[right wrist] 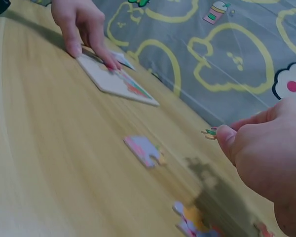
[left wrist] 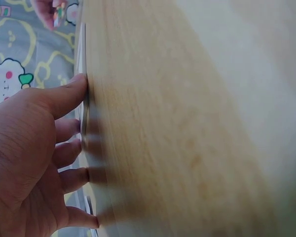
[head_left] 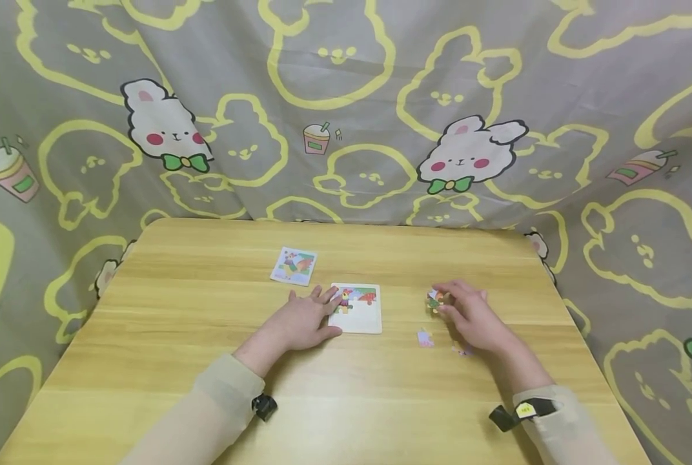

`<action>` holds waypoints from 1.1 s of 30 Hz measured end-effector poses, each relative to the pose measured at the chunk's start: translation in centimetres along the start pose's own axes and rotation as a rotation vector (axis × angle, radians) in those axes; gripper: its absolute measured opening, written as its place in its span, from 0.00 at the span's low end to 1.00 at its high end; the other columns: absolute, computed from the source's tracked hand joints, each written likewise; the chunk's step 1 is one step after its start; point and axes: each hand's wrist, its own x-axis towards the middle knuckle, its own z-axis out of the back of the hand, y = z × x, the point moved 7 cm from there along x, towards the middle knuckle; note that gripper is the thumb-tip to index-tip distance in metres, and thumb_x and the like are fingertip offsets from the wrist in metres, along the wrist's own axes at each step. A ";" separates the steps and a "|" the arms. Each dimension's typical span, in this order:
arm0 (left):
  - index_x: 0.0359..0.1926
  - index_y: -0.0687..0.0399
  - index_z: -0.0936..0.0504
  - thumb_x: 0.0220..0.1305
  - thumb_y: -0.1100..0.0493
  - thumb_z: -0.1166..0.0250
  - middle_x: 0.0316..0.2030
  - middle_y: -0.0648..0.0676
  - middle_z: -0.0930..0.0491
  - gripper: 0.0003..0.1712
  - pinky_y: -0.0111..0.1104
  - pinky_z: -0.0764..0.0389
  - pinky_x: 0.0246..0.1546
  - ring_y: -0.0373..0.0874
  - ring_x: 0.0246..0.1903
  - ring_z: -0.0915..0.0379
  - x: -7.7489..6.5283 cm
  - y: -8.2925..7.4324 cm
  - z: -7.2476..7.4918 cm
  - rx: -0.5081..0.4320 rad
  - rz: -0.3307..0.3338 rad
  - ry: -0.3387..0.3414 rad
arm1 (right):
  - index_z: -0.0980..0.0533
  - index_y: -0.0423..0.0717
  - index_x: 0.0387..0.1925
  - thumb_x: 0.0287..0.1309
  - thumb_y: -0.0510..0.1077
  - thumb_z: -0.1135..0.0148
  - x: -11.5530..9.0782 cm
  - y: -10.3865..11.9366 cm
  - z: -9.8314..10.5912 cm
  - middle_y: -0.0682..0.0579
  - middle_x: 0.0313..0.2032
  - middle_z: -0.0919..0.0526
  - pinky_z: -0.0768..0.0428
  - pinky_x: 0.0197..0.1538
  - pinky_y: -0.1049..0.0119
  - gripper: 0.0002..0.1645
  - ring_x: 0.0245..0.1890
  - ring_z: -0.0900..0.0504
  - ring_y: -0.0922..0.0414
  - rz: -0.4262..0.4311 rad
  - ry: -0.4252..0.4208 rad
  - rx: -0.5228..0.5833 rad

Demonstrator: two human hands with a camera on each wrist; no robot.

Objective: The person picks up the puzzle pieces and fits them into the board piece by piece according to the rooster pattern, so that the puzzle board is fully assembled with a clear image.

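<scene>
A white square puzzle board lies mid-table, with joined pieces along its top and left showing a coloured picture. My left hand rests at the board's left side, fingers spread on its edge and thumb at the near left corner. To the right, my right hand pinches a colourful jigsaw piece between thumb and fingers, raised above the table. I cannot tell whether it is one piece or a small stack. Below that hand lie a pale purple jigsaw piece and a purple-and-yellow jigsaw piece.
A square picture card lies behind and left of the board. The wooden table ends at a grey patterned curtain that hangs behind and along both sides. Black straps are on both wrists.
</scene>
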 end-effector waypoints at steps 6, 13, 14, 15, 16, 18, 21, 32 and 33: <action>0.82 0.51 0.36 0.76 0.32 0.42 0.82 0.53 0.44 0.44 0.77 0.40 0.64 0.62 0.78 0.47 0.1 0.0 -0.2 0.016 0.012 0.000 | 0.24 0.33 0.65 0.66 0.30 0.32 1.3 1.4 -0.8 0.52 0.49 0.19 0.42 0.52 0.52 0.27 0.43 0.22 0.56 0.031 -0.006 0.015; 0.81 0.52 0.35 0.76 0.32 0.42 0.82 0.54 0.44 0.44 0.77 0.39 0.63 0.63 0.78 0.46 0.1 0.1 -0.3 0.023 0.003 -0.002 | 0.25 0.33 0.67 0.69 0.31 0.34 2.7 3.0 -1.9 0.53 0.49 0.19 0.43 0.53 0.46 0.26 0.45 0.24 0.56 0.028 0.028 0.062; 0.81 0.52 0.35 0.76 0.32 0.42 0.82 0.54 0.44 0.44 0.77 0.39 0.63 0.63 0.78 0.46 0.1 0.1 -0.3 0.025 0.004 -0.002 | 0.26 0.33 0.67 0.69 0.31 0.34 2.9 3.1 -2.2 0.53 0.49 0.19 0.43 0.53 0.46 0.27 0.45 0.24 0.56 0.029 0.033 0.067; 0.81 0.52 0.35 0.76 0.32 0.42 0.82 0.54 0.44 0.44 0.77 0.39 0.63 0.62 0.78 0.46 0.1 0.1 -0.3 0.026 0.004 -0.001 | 0.26 0.33 0.68 0.69 0.31 0.35 3.1 3.3 -2.4 0.54 0.49 0.19 0.42 0.53 0.46 0.27 0.45 0.25 0.56 0.030 0.038 0.070; 0.81 0.52 0.35 0.76 0.32 0.42 0.82 0.54 0.44 0.45 0.77 0.39 0.63 0.62 0.78 0.46 0.1 0.1 -0.3 0.027 0.004 -0.001 | 0.26 0.33 0.68 0.69 0.31 0.35 3.3 3.5 -2.6 0.54 0.49 0.19 0.42 0.53 0.46 0.27 0.45 0.25 0.56 0.032 0.041 0.076; 0.81 0.52 0.35 0.76 0.32 0.42 0.81 0.54 0.44 0.44 0.77 0.39 0.63 0.63 0.78 0.46 0.1 0.1 -0.2 0.024 0.004 -0.004 | 0.26 0.33 0.67 0.68 0.31 0.34 3.8 3.9 -3.0 0.54 0.50 0.19 0.42 0.53 0.49 0.27 0.45 0.24 0.56 0.039 0.043 0.086; 0.81 0.52 0.34 0.76 0.33 0.41 0.81 0.54 0.43 0.44 0.77 0.39 0.63 0.64 0.78 0.46 0.0 0.1 -0.2 0.016 0.003 -0.006 | 0.25 0.33 0.66 0.68 0.31 0.33 4.5 4.5 -3.7 0.53 0.49 0.18 0.42 0.53 0.50 0.27 0.45 0.23 0.56 0.042 0.044 0.109; 0.81 0.51 0.35 0.76 0.32 0.41 0.81 0.53 0.44 0.44 0.77 0.39 0.63 0.62 0.78 0.46 0.0 0.0 -0.3 0.022 0.006 -0.013 | 0.25 0.36 0.68 0.71 0.36 0.34 6.0 5.8 -6.8 0.53 0.50 0.20 0.45 0.58 0.49 0.26 0.46 0.23 0.55 0.007 0.103 0.146; 0.81 0.51 0.35 0.76 0.32 0.41 0.81 0.53 0.43 0.44 0.77 0.39 0.63 0.62 0.78 0.46 0.0 0.0 -0.3 0.023 0.009 -0.013 | 0.25 0.36 0.68 0.71 0.36 0.33 6.1 5.9 -7.2 0.53 0.51 0.20 0.46 0.58 0.49 0.27 0.46 0.24 0.55 0.002 0.109 0.143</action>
